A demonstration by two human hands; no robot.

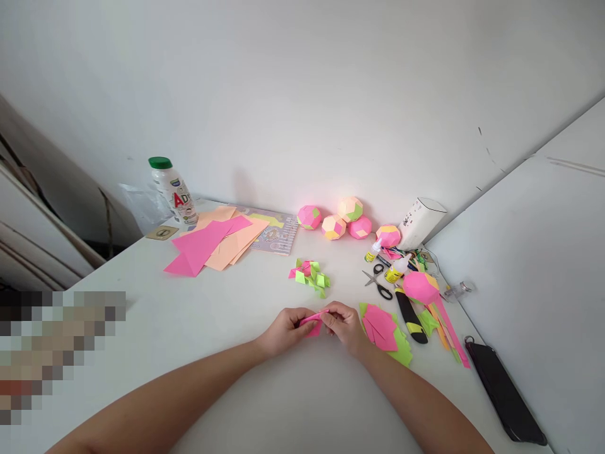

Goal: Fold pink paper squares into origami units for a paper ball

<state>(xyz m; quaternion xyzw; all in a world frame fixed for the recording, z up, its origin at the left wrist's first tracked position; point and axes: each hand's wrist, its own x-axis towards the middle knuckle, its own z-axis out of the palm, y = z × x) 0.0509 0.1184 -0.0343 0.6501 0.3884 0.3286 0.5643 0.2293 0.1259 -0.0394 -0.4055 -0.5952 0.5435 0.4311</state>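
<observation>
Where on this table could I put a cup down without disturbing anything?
The widest bare patch is between the pink sheets and the left forearm. Another lies between the forearms, nearer the person than the hands. The right side is crowded with scissors, glue bottles and paper strips.

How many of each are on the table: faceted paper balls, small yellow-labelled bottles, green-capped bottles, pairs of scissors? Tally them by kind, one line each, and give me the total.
Faceted paper balls: 6
Small yellow-labelled bottles: 2
Green-capped bottle: 1
Pair of scissors: 1
Total: 10
</observation>
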